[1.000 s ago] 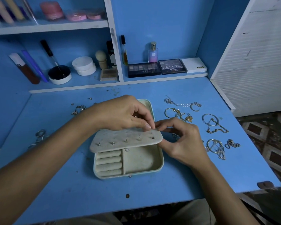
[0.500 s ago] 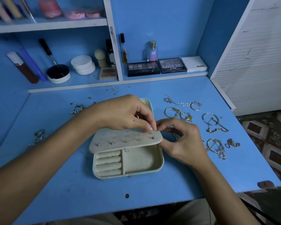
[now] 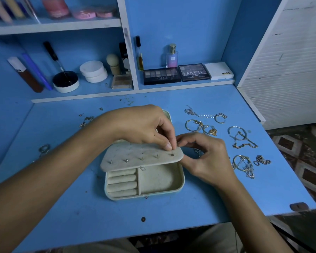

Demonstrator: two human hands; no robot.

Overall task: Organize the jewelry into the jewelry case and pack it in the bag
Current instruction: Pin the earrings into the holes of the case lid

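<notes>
Head cam: cream jewelry case [image 3: 144,181] lies open at centre of blue desk [image 3: 208,198], w/ four ring rolls at its 9 o'clock and a bare tray at 3. Its earring panel [image 3: 135,158] is tilted over the back half, a row of studs poking through. Left hand [image 3: 142,127] and right hand [image 3: 206,157] meet at panel's 2 o'clock corner, fingertips pinched together; the item they pinch is too small to tell. Loose bracelets and chains [image 3: 239,137] lie at 3 o'clock.

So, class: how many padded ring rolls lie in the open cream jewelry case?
4 cream padded ring rolls, stacked front to back in the cream jewelry case's left compartment. The earring panel may hide more.
</notes>
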